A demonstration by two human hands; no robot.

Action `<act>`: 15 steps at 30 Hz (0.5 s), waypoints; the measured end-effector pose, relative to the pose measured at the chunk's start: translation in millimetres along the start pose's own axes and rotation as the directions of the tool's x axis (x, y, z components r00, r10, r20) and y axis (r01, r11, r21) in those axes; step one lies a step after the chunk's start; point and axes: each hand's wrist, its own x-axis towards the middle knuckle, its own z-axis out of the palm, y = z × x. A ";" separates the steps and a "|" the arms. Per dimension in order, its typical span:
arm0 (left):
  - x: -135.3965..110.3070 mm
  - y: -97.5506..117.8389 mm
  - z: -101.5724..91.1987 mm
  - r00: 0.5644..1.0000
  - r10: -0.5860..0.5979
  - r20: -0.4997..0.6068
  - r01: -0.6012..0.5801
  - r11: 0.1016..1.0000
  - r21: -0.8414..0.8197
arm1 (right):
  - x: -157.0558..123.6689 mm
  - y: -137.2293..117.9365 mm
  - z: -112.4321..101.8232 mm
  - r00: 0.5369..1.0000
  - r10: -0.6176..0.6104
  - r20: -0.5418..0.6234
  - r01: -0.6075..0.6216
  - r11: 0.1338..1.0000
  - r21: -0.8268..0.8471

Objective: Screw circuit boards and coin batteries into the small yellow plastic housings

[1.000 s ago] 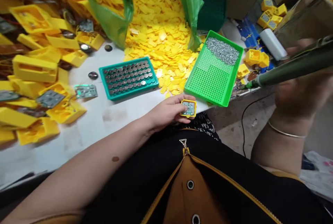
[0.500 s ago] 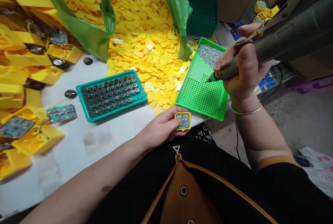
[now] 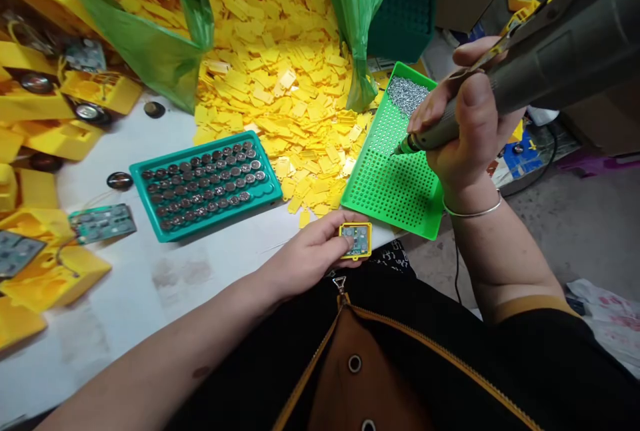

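Note:
My left hand [image 3: 310, 251] is closed on a small yellow plastic case [image 3: 369, 241] with a circuit board [image 3: 359, 239] inside, held near my lap at the table edge. The thumb presses on the board's left side. In my right hand [image 3: 473, 114] is a dark electric screwdriver [image 3: 545, 57], its fingers wrapped round the body. The tool's tip [image 3: 397, 149] points down and left over a bright green perforated tray [image 3: 365, 201]. A heap of small silvery screws [image 3: 407, 94] lies at that tray's far end, partly hidden behind my right hand.
A teal tray [image 3: 175, 236] holds rows of round metal parts. Behind it spread many flat yellow pieces [image 3: 280, 104] from a green plastic bag [image 3: 165, 64]. Yellow housings [image 3: 75, 264] with wired boards [image 3: 105, 223] crowd the left. A dark green crate [image 3: 400, 11] stands at the back.
The view has shifted slightly, so the table's things sit a little further left or lower. Both hands keep their holds, and the screwdriver tip stays over the green tray.

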 end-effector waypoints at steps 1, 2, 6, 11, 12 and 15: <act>0.1 0.0 -0.4 1.000 0.001 0.001 -0.001 1.000 0.001 | -1.0 -0.3 -0.2 1.000 -0.007 0.004 0.007 1.000 -0.005; 0.1 0.0 -0.7 1.000 0.000 0.001 0.000 1.000 0.003 | -2.3 0.0 -0.4 1.000 -0.024 0.003 0.024 1.000 -0.016; 0.5 -0.1 -1.9 1.000 -0.002 0.004 0.002 1.000 0.008 | -8.1 7.7 -0.4 0.993 -0.113 -0.042 0.107 0.987 -0.120; 1.0 -0.7 -2.0 1.000 0.001 0.005 -0.001 1.000 0.007 | -8.2 16.5 2.5 0.980 -0.193 -0.041 0.188 0.977 -0.104; 1.1 -0.8 -1.7 1.000 0.000 -0.001 0.000 1.000 0.003 | -7.2 14.3 2.5 0.980 -0.194 -0.038 0.190 0.977 -0.098; 1.2 -1.7 0.2 1.000 0.005 -0.023 -0.006 1.000 -0.021 | -5.8 -6.6 -2.4 0.999 -0.043 -0.008 0.042 0.996 -0.084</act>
